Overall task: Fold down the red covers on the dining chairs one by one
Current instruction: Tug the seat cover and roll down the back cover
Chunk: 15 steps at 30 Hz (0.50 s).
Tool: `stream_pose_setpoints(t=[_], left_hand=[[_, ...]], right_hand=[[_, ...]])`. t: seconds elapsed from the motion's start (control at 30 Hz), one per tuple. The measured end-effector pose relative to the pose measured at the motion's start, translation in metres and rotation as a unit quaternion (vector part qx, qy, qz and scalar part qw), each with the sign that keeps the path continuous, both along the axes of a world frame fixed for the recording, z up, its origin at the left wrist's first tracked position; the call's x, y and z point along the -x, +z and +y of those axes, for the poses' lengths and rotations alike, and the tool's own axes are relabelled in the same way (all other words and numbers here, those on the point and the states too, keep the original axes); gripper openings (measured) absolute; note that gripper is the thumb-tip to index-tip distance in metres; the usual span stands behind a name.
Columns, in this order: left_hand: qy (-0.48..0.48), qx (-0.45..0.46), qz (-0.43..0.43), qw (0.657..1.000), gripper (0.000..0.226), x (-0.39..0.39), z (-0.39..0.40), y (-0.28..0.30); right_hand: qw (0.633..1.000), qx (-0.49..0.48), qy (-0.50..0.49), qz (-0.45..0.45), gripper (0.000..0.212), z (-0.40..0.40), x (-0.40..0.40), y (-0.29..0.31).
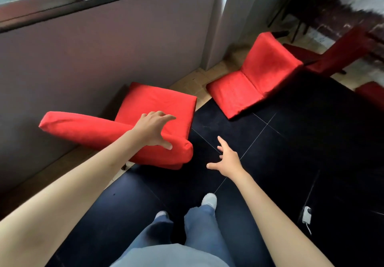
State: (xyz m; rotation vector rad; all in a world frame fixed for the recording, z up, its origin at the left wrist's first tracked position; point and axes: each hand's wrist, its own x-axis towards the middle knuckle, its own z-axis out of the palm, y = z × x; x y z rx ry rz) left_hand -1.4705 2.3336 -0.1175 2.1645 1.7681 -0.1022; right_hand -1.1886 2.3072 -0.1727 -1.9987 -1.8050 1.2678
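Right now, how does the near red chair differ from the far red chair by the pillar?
The near chair has its back tilted low towards the camera, with the left hand spread on the back's top; the far chair has its back upright and nobody touches it. The near one stands by the wall, the far one by the pillar. Both wear red covers.
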Motion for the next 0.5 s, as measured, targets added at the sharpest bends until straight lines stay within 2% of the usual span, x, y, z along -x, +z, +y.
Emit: stream_pose_setpoints(t=[0.23, 0.5], left_hand=[[-0.042, 0.004, 0.011, 0.999, 0.102, -0.059, 0.048, 0.002], [-0.074, 0.019, -0.029, 0.997, 0.093, -0.185, 0.135, -0.002]], right_hand=[[0.997, 0.003, -0.073, 0.007, 0.11, 0.027, -0.058, -0.002], [0.992, 0.008, -0.122, 0.013, 0.106, 0.089, -0.174, 0.003]])
